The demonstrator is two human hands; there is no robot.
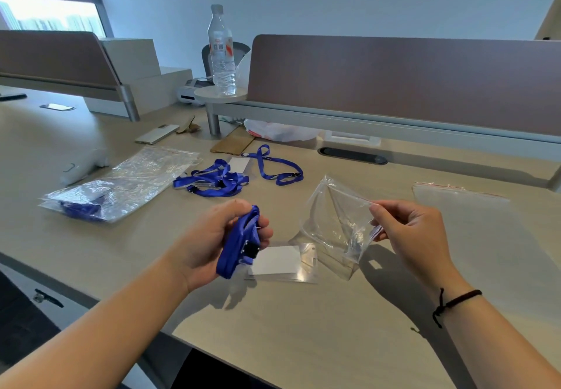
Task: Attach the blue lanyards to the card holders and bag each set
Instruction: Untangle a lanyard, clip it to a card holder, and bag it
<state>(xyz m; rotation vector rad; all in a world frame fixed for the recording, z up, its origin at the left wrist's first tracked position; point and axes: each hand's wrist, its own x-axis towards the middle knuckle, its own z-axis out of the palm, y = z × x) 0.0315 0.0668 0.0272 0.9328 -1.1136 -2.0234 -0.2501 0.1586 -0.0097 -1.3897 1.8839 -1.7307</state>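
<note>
I see the tabletop (303, 328) first, pale wood, reaching from the near edge to a brown divider panel (394, 85) at the back. A water bottle (222, 51) stands upright on a small round shelf (220, 94) at the left end of that panel. On the left of the tabletop lies a pile of clear bags (127, 182), the nearest of them holding something blue. Far right, a flat zip bag with a red strip (473, 221) lies by itself.

Near the middle, past my hands, a tangle of loose blue lanyards (212, 180) sits beside a single lanyard (277, 167) laid in a loop, with a spare card holder (238, 164) between them.

My right hand (416, 236) holds a small clear bag (337, 224) up off the tabletop; its grip is a pinch, thumb and fingertips on the bag's right edge, and the mouth gapes towards the left. My left hand (212, 236) has its grip curled around a bunched blue lanyard (239, 240), fingers wrapped over the folds. A black clip (252, 249) shows at the bundle's lower side, and from it the clear card holder (282, 262) with its white insert extends to the right, just below the bag. I cannot tell whether the holder rests on the tabletop or hangs just above it.

A dark cord (455, 300) circles my right wrist.
</note>
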